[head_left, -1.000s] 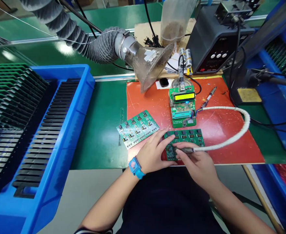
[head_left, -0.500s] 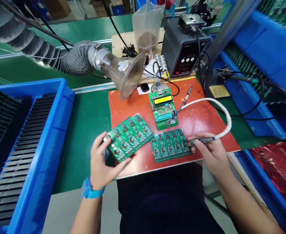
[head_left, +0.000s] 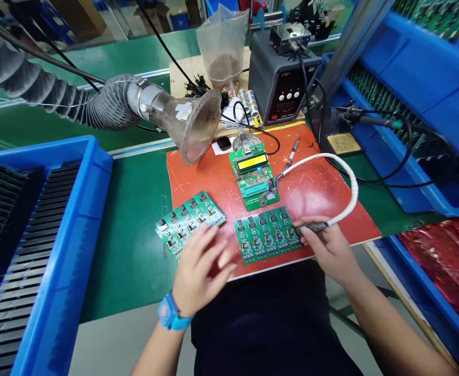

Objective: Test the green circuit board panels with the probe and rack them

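A cable connector (head_left: 313,226) on a white-wrapped cable (head_left: 352,190) is pinched in my right hand (head_left: 333,248), its tip at the right edge of a green circuit board (head_left: 268,235) lying on the red mat. Whether its pins touch the board I cannot tell. My left hand (head_left: 203,269) is empty, fingers apart and slightly blurred, over the front corner of a small stack of circuit boards (head_left: 192,216) on the left of the mat. The cable runs to a programmer board (head_left: 255,177) with a lit yellow display (head_left: 251,162).
A fume extraction hood (head_left: 200,128) hangs over the mat's back left. Behind stand a soldering station (head_left: 284,78) and a plastic bag (head_left: 223,47). A pen (head_left: 294,151) lies on the red mat (head_left: 311,141). Blue bins (head_left: 68,230) flank the bench; a sponge (head_left: 343,143) lies right.
My left hand has let go of the circuit boards, which now lie at the mat's left edge, and moved right. My right hand still holds the connector at the other board. The view has shifted slightly.
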`<action>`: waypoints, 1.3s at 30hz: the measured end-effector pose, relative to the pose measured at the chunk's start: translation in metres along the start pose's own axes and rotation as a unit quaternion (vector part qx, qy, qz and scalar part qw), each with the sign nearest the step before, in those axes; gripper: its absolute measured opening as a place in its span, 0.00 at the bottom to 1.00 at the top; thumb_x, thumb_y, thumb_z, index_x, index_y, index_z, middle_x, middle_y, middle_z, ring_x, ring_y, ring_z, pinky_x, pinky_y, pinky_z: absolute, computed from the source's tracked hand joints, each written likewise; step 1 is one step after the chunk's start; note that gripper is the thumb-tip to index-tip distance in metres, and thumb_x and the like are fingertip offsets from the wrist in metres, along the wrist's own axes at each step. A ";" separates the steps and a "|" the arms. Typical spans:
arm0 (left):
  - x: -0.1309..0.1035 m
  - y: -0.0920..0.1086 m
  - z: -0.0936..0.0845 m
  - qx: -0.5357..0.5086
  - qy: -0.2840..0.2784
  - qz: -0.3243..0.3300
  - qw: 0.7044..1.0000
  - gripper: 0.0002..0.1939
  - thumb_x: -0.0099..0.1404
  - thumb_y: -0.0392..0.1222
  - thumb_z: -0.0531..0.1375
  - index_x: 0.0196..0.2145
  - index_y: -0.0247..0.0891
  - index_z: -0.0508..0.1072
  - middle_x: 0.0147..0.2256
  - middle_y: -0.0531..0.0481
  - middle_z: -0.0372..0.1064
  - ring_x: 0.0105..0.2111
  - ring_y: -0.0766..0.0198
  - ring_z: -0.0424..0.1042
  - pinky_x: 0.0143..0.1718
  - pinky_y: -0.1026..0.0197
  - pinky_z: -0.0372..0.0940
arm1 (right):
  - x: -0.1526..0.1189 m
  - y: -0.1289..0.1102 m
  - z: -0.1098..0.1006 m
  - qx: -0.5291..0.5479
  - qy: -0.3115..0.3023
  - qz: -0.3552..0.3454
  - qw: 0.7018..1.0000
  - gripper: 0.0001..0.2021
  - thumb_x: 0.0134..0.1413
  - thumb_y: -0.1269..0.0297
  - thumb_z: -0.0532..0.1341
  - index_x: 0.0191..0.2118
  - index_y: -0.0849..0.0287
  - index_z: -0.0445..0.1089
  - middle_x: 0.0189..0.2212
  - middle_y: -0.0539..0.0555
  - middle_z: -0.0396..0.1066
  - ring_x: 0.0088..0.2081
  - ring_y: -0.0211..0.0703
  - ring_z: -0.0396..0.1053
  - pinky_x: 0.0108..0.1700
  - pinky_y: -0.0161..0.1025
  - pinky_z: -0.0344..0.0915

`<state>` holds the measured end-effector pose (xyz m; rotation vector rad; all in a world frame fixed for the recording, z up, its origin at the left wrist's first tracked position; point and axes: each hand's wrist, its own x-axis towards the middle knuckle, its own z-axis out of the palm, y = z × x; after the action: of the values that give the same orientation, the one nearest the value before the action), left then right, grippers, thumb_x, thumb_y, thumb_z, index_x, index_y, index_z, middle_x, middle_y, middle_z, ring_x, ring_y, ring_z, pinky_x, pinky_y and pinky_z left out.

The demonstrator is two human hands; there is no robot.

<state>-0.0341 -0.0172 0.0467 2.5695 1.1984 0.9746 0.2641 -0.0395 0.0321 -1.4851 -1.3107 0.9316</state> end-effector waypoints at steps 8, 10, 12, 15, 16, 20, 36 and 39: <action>0.005 0.005 0.032 -0.072 -0.129 0.017 0.989 0.26 0.66 0.46 0.61 0.59 0.38 0.62 0.59 0.37 0.63 0.60 0.49 0.63 0.57 0.46 0.67 | -0.001 0.007 -0.005 -0.077 -0.045 0.002 0.996 0.10 0.66 0.60 0.56 0.50 0.53 0.65 0.45 0.56 0.71 0.39 0.45 0.71 0.42 0.44 0.71; 0.003 0.003 0.032 -0.080 -0.130 0.007 0.988 0.27 0.66 0.47 0.62 0.60 0.38 0.62 0.59 0.37 0.63 0.60 0.49 0.63 0.57 0.46 0.67 | -0.001 0.009 -0.006 -0.084 -0.052 0.002 0.995 0.10 0.66 0.60 0.56 0.50 0.53 0.64 0.45 0.56 0.71 0.41 0.46 0.71 0.44 0.45 0.70; 0.002 0.003 0.032 -0.086 -0.129 -0.003 0.988 0.29 0.65 0.47 0.62 0.61 0.39 0.61 0.59 0.38 0.64 0.60 0.49 0.64 0.57 0.46 0.67 | -0.001 0.010 -0.006 -0.088 -0.059 0.003 0.994 0.10 0.66 0.60 0.56 0.50 0.53 0.64 0.45 0.56 0.71 0.43 0.47 0.72 0.45 0.44 0.70; 0.001 0.003 0.033 -0.091 -0.123 -0.015 0.988 0.30 0.65 0.49 0.63 0.60 0.38 0.61 0.58 0.38 0.65 0.59 0.50 0.65 0.56 0.46 0.68 | 0.000 0.012 -0.004 -0.096 -0.054 -0.003 0.994 0.10 0.65 0.60 0.56 0.49 0.54 0.65 0.44 0.56 0.72 0.44 0.48 0.72 0.45 0.45 0.71; 0.000 0.002 0.034 -0.092 -0.119 -0.015 0.989 0.29 0.65 0.50 0.63 0.60 0.38 0.62 0.58 0.38 0.65 0.58 0.50 0.66 0.56 0.47 0.69 | 0.000 0.014 -0.002 -0.100 -0.046 -0.007 0.994 0.09 0.65 0.60 0.57 0.48 0.55 0.65 0.43 0.57 0.72 0.44 0.49 0.72 0.45 0.45 0.71; -0.001 0.000 0.037 -0.092 -0.105 -0.009 0.990 0.28 0.64 0.50 0.63 0.58 0.39 0.64 0.57 0.38 0.67 0.57 0.49 0.68 0.53 0.47 0.71 | 0.001 0.020 0.002 -0.102 -0.022 -0.026 0.994 0.07 0.65 0.59 0.57 0.43 0.56 0.66 0.40 0.58 0.73 0.42 0.50 0.73 0.42 0.44 0.72; -0.003 -0.001 0.038 -0.121 -0.088 -0.008 0.989 0.27 0.58 0.45 0.69 0.53 0.38 0.67 0.56 0.35 0.67 0.57 0.49 0.68 0.52 0.48 0.72 | -0.001 0.018 -0.003 -0.086 -0.046 -0.004 0.995 0.12 0.67 0.54 0.55 0.46 0.55 0.65 0.43 0.58 0.72 0.38 0.47 0.73 0.41 0.44 0.72; -0.002 0.000 0.038 -0.131 -0.084 -0.011 0.988 0.27 0.57 0.45 0.69 0.52 0.38 0.68 0.56 0.35 0.67 0.56 0.49 0.68 0.52 0.47 0.72 | 0.000 0.017 -0.002 -0.087 -0.042 -0.005 0.995 0.12 0.67 0.53 0.54 0.46 0.56 0.65 0.43 0.59 0.72 0.38 0.48 0.73 0.40 0.44 0.72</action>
<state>-0.0117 -0.0128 0.0160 2.3725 0.9813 0.8291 0.2712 -0.0402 0.0159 -1.5841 -1.4917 0.9006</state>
